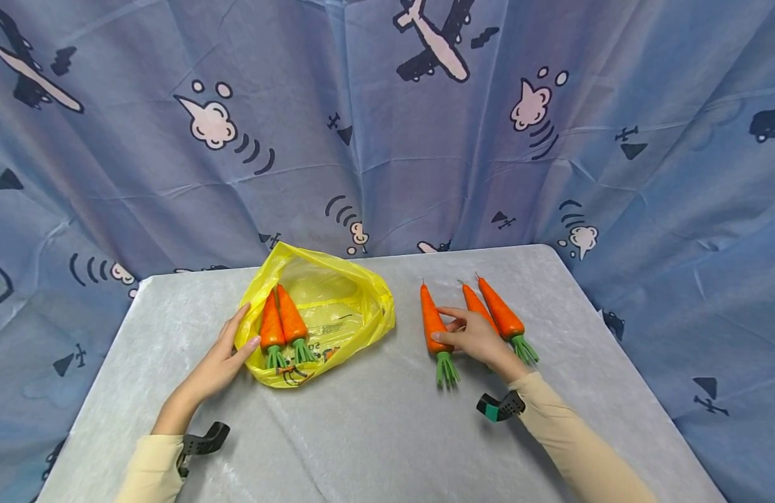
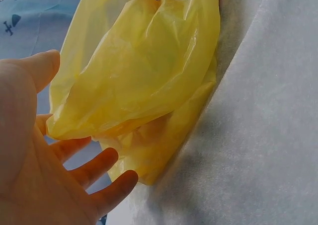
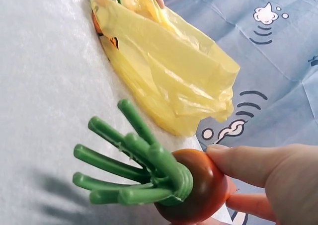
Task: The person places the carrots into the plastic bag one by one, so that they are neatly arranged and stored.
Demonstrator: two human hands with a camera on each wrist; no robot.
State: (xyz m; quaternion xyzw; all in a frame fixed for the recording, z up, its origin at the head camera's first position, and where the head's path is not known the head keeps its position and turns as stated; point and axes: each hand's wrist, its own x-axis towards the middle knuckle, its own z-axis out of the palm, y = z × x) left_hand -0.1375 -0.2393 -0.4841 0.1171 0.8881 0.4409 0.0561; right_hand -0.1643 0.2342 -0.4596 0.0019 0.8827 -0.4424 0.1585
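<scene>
A yellow plastic bag (image 1: 346, 353) lies with its mouth spread wide, and two orange carrots with green stalks are inside, one carrot (image 1: 292, 318) beside the other. My left hand (image 1: 220, 356) is at the bag's left edge, its fingers extended and spread against the plastic (image 2: 134, 71) in the left wrist view. To the right of the bag, my right hand (image 1: 478, 339) pinches a carrot (image 1: 431, 318) between thumb and fingers near its thick end. The green stalks (image 3: 159, 170) of that carrot point toward the camera in the right wrist view.
Two more carrots lie right of my right hand: one carrot (image 1: 478, 304) is partly hidden by it, the other carrot (image 1: 502, 311) is farther right. A pale cloth covers the table (image 1: 375, 447). Behind it hangs a blue printed curtain (image 1: 387, 140).
</scene>
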